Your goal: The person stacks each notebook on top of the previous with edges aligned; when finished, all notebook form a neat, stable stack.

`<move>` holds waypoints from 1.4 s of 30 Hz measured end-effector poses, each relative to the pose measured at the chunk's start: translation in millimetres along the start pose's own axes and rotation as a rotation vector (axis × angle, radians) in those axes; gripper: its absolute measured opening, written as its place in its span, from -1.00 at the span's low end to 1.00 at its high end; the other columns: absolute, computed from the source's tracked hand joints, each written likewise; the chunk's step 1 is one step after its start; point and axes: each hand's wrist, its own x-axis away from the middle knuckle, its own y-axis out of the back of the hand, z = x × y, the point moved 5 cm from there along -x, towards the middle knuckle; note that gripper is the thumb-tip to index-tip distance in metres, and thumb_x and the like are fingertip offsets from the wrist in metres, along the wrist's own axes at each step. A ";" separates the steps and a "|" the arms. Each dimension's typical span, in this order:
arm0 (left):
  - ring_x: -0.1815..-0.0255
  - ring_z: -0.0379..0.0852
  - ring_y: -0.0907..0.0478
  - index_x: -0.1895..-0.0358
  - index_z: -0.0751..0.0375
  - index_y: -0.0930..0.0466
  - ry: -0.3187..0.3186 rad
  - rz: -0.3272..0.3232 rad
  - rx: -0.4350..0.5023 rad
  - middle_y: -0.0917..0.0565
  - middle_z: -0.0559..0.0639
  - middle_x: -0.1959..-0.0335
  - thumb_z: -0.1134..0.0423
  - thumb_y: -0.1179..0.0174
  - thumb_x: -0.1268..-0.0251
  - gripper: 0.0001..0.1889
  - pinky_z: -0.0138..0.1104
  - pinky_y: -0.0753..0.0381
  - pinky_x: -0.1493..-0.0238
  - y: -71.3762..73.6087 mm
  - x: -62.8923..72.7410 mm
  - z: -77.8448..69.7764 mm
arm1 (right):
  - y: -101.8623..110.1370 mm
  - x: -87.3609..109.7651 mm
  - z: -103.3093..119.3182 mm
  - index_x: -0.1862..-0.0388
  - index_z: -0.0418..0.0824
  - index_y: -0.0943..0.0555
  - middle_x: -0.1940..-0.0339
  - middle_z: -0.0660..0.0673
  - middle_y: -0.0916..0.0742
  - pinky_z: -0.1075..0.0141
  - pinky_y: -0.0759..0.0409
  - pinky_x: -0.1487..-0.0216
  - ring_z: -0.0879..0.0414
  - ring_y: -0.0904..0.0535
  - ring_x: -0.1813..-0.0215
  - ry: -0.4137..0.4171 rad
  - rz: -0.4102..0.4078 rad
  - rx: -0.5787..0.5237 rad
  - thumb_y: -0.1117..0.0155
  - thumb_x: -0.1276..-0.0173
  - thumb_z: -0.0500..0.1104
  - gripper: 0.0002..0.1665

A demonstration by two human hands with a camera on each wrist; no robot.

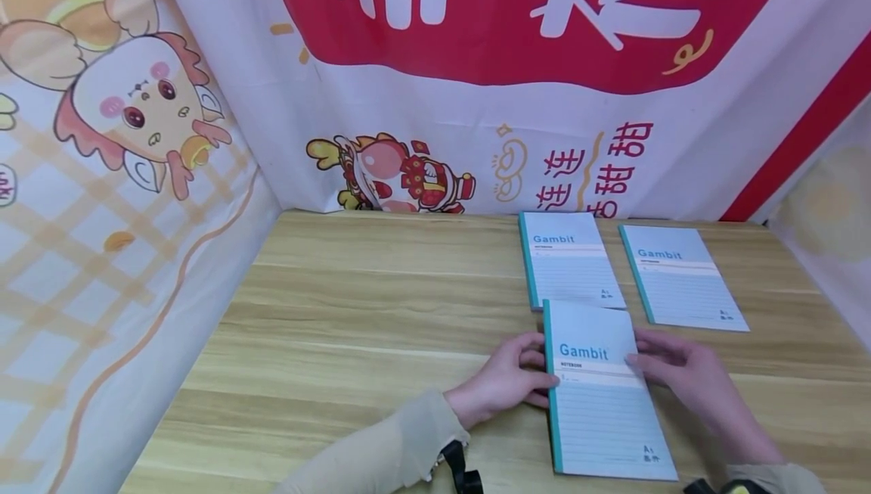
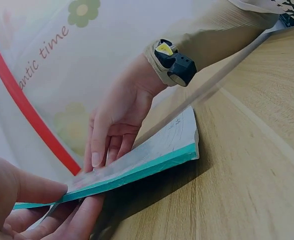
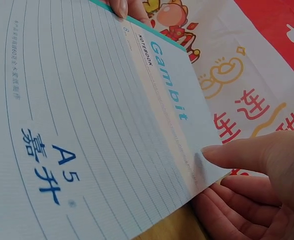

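Note:
A light blue notebook [image 1: 599,411] with a teal spine and "Gambit" on its cover is held between both hands, raised off the wooden table. On its spine edge my left hand [image 1: 500,380] pinches it, thumb on the cover and fingers underneath. The opposite edge is pinched by my right hand [image 1: 694,377], its thumb [image 3: 236,155] on the cover and the other fingers beneath. In the left wrist view the notebook [image 2: 151,162] bends slightly, with a shadow under it. Just beyond its top edge lies a second matching notebook [image 1: 568,263].
A third notebook [image 1: 683,274] lies at the back right of the wooden table [image 1: 354,327]. Printed cloth hangs behind the table [image 1: 408,100] and along the left side [image 1: 143,252]. Dark wrist cameras [image 1: 463,467] sit on the sleeves.

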 end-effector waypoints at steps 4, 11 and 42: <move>0.22 0.04 -0.71 -0.31 0.13 -0.48 0.000 -0.006 0.002 -0.68 0.06 0.13 0.54 -0.26 -0.32 -0.48 -0.19 -0.78 0.23 -0.1 -0.1 -0.3 | 0.2 -0.9 0.1 -0.54 -0.23 -0.33 -0.38 -0.33 -0.55 -0.08 -0.57 -0.21 -0.23 -0.51 -0.33 -0.002 -0.010 0.012 -0.44 -0.26 0.32 0.07; 0.21 0.03 -0.71 -0.30 0.09 -0.50 0.009 -0.023 0.009 -0.69 0.04 0.12 0.53 -0.26 -0.32 -0.48 -0.19 -0.78 0.23 -1.6 1.1 -1.7 | -0.6 -0.6 -0.1 -0.54 -0.22 -0.34 -0.35 -0.32 -0.57 0.02 -0.64 -0.15 -0.20 -0.54 -0.30 -0.001 -0.018 0.007 -0.44 -0.26 0.33 0.06; 0.19 0.08 -0.72 -0.33 0.12 -0.50 -0.083 -0.089 0.094 -0.71 0.09 0.07 0.54 -0.24 -0.35 -0.48 -0.17 -0.77 0.17 13.6 -14.0 -21.8 | -2.1 2.5 2.7 -0.51 -0.29 -0.36 -0.29 -0.33 -0.60 0.22 -0.70 0.07 -0.01 -0.68 -0.03 -0.017 0.030 -0.046 -0.23 -0.37 0.42 0.03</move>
